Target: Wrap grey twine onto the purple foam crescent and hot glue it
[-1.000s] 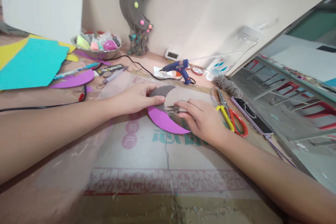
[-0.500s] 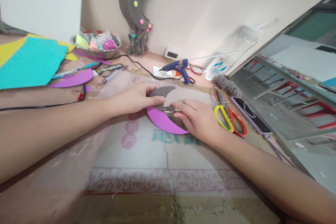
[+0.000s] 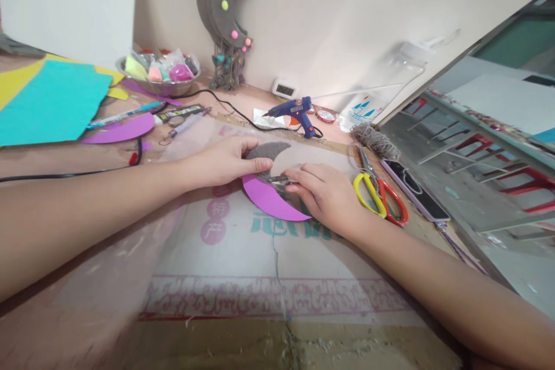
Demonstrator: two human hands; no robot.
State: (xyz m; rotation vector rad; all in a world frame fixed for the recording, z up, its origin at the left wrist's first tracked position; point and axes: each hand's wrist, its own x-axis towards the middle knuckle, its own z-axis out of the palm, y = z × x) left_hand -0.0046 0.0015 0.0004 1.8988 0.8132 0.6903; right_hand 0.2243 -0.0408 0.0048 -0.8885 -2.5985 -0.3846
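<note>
A crescent moon wrapped in grey yarn [image 3: 265, 152] lies on the printed plastic sheet, with a purple paper crescent [image 3: 271, 199] showing along its lower edge. My left hand [image 3: 236, 159] grips its upper left part, thumb on top and fingers curled around the far side. The fingers of my right hand [image 3: 323, 193] are bent together over its lower right part, and they hide that end. Small dark and pale pieces show between my hands, too small to name.
Scissors [image 3: 379, 193], a phone [image 3: 414, 191] and grey yarn [image 3: 375, 140] lie at the right. Behind are a blue glue gun [image 3: 295, 113] with its cord and a bowl [image 3: 158, 87] of coloured clay. Turquoise sheets [image 3: 56, 104] lie at the left; a grey moon ornament [image 3: 223, 8] hangs on the wall.
</note>
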